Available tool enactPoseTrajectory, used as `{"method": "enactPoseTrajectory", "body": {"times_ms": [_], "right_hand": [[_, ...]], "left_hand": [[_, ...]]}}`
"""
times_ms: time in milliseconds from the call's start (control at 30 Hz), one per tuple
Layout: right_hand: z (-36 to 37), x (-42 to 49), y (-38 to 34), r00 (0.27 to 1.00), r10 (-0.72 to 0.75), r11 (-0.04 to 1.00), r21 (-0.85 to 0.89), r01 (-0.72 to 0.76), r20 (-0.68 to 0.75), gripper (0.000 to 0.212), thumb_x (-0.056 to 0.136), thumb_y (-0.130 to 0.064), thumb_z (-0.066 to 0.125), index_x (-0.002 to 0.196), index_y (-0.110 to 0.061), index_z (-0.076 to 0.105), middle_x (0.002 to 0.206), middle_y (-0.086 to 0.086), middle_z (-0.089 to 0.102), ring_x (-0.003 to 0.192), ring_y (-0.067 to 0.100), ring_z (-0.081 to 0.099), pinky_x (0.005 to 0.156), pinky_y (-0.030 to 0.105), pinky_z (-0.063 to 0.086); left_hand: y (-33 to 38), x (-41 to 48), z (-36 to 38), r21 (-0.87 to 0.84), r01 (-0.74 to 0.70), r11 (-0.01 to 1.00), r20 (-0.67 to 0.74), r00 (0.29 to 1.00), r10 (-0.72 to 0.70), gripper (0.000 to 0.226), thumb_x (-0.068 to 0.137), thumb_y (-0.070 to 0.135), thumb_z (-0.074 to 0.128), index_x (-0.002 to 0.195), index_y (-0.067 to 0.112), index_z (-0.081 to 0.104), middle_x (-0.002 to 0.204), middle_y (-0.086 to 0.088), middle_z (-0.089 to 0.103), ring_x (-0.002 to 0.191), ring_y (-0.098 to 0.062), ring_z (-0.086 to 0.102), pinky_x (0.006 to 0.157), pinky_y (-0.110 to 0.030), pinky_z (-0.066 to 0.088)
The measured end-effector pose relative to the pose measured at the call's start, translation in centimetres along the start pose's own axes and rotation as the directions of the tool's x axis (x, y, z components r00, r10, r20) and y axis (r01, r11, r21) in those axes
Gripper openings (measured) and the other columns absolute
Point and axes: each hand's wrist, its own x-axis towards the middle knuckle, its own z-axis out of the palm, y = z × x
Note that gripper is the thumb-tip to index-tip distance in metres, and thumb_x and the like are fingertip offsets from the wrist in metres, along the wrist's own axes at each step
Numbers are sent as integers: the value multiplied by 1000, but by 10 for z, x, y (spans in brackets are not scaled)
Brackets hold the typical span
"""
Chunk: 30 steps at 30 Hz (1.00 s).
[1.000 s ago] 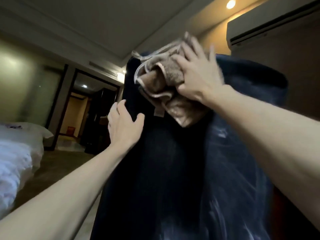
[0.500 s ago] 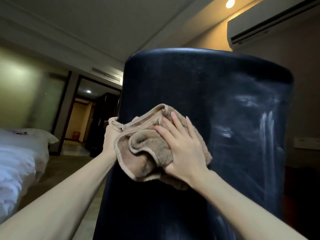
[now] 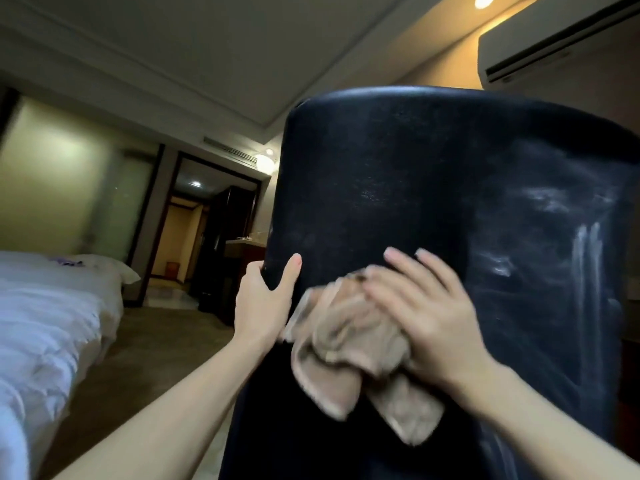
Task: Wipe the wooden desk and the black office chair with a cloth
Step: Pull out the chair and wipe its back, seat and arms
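Cloth [image 3: 349, 344] pressed to chair back [image 3: 398, 174] under flat right hand [image 3: 426, 317]; left hand [image 3: 259, 303] grips its edge.

Dim room; warm ceiling spotlight [image 3: 483, 0] top right; motion blur on cloth [image 3: 349, 344]; wide-angle edge bending.

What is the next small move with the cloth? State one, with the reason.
Probably slide the cloth rightward: the right hand presses it mid-back on the black office chair, whitish streaks show to its right, and the left hand grips the chair's edge.
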Motion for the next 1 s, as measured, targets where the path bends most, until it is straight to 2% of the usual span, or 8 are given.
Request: {"method": "enactPoseTrajectory", "body": {"times_ms": [233, 400, 500, 600, 700, 767, 867, 1000], "right_hand": [[-41, 74, 89, 930, 348, 915, -177, -364, -113, 47, 89, -19, 59, 136, -22, 60, 148, 3, 56, 143, 33, 42, 122, 52, 22], [-9, 83, 44, 832, 555, 829, -91, -552, 4, 80, 77, 2, 63, 151, -22, 47, 162, 7, 38, 151, 32, 29, 125, 51, 18], [14, 68, 3, 853, 522, 853, -3, -522, 25, 85, 71, 8, 65, 150, -20, 50, 162, 5, 40, 153, 31, 29, 125, 52, 19], [30, 51, -29, 953, 287, 954, 59, -294, 101, 69, 71, -1, 71, 138, -20, 63, 152, 2, 54, 145, 31, 44, 122, 52, 28], [36, 47, -39, 979, -4, 997, 77, -12, 205, 41, 86, -18, 73, 127, -21, 71, 142, 3, 63, 137, 30, 54, 118, 53, 36], [34, 60, -29, 979, -91, 994, 79, 78, 183, 29, 91, -16, 69, 119, -19, 74, 135, 4, 68, 130, 31, 60, 113, 52, 43], [28, 87, -16, 995, 10, 994, 110, -20, 95, 30, 93, -8, 61, 120, -12, 73, 136, 9, 67, 131, 38, 58, 112, 54, 42], [29, 127, -21, 978, 210, 976, 46, -211, 15, 39, 96, -20, 57, 134, -21, 65, 146, 2, 59, 140, 31, 48, 120, 47, 31]], "left_hand": [[-35, -31, 0, -72, 100, 992, 2, 995, -100, 58, 89, 76, 55, 120, 27, 59, 114, 8, 66, 104, -13, 63, 97, -42, 53], [-37, -39, 0, -177, 168, 970, -15, 985, -174, 53, 97, 70, 45, 125, 28, 58, 114, 13, 64, 108, -10, 60, 100, -40, 47], [-41, -41, -3, -297, 218, 930, -1, 973, -229, 56, 103, 64, 39, 140, 27, 57, 132, 10, 62, 128, -18, 55, 116, -48, 39], [-44, -38, -8, -401, 277, 873, 46, 958, -283, 63, 104, 62, 36, 151, 23, 50, 150, 5, 54, 141, -20, 46, 123, -47, 30], [-48, -32, -15, -545, 300, 783, 124, 952, -279, 60, 107, 53, 35, 137, 9, 62, 137, -10, 66, 133, -26, 57, 119, -47, 37], [-53, -30, -23, -562, 324, 762, 145, 945, -294, 61, 106, 55, 34, 127, 10, 69, 125, -10, 73, 124, -24, 64, 109, -42, 46], [-65, -42, -28, -585, 395, 708, 184, 915, -358, 64, 104, 63, 33, 120, 15, 71, 105, -6, 78, 102, -19, 72, 80, -32, 54], [-68, -59, -27, -601, 438, 668, 233, 896, -377, 66, 103, 66, 32, 129, 17, 67, 111, -2, 77, 114, -23, 68, 102, -45, 52]]}}
